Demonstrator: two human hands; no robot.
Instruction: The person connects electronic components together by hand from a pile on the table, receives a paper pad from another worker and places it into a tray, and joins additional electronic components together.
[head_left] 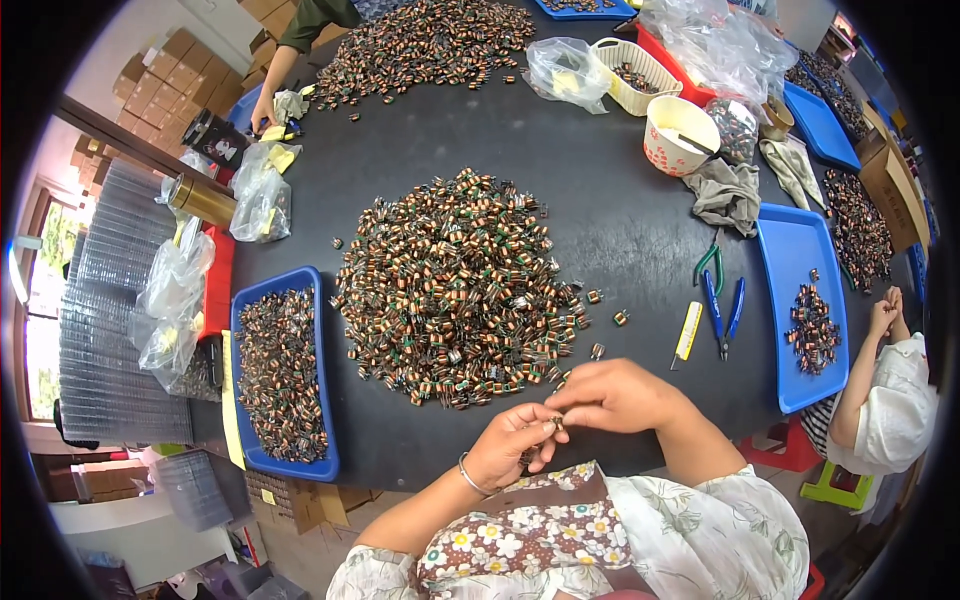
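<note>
My left hand [508,442] is closed, with a small copper-wound coil [557,424] pinched between thumb and forefinger at the table's near edge. More dark bits show under its curled fingers, too small to tell apart. My right hand [622,396] meets it from the right, thumb and forefinger pressed together right by the coil; what they grip is hidden. Just beyond both hands rises a large heap of the same coils [455,290], copper, black and green with thin metal pins. A few loose coils [597,351] lie at its right edge.
A blue tray [328,380] of coils stands left; another blue tray [832,380] with fewer lies right. Between heap and right tray are blue-handled cutters [716,310], green-handled pliers [708,262] and a yellow knife [687,332]. Beyond are a cup [672,150], a grey cloth [725,192] and a co-worker's hand [264,112].
</note>
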